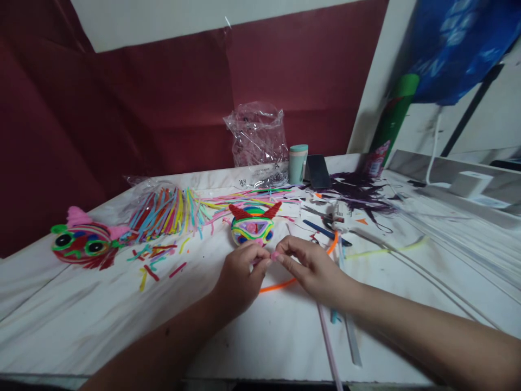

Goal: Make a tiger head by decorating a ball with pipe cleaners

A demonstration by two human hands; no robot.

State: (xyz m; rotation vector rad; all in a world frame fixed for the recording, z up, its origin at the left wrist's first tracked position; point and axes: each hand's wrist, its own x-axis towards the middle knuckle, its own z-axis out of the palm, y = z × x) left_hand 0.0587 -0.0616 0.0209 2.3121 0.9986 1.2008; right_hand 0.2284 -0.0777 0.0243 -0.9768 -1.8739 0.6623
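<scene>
A short pink pipe-cleaner piece [273,255] sits pinched between the fingertips of both hands, just in front of a striped face mask with red horns [253,225] that lies on the white table [81,315]. The left hand [240,277] closes thumb and forefinger on one end; the right hand [311,266] nips the other end the same way, the remaining fingers loosely curled. The piece looks feather-light and fuzzy, with a thin wire core that should bend easily and keep its bend, so it is best taken at the ends with fingertips alone; squeezed hard, it would likely kink. An orange pipe cleaner [280,284] curves across the table in front of the mask, passing beneath the hands. Left of the mask spreads a fan of coloured strips [166,212] with cut scraps [152,266] nearby, and farther left lies a second mask with big dark eyes [83,245]. Behind the mask stand a crumpled clear plastic bag [257,141], a teal-lidded cup [298,163] and a dark phone [318,171]. To the mask's right lies a tangle of dark purple strands [360,193].
</scene>
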